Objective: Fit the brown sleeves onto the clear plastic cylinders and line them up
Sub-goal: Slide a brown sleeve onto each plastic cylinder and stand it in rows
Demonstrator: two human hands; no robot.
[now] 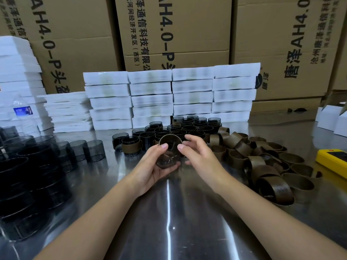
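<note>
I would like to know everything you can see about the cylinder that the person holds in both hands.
The cylinder is a short, smoky, see-through plastic tube, its open end turned toward the camera. A brown sleeve sits around its far end, apparently only partly on. It is held above the shiny metal table. The left hand cups it from below, thumb on the rim; the right hand pinches the other side.

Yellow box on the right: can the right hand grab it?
Probably, once free: the right hand now pinches the cylinder, and only loose brown sleeves lie before the yellow box.
</note>
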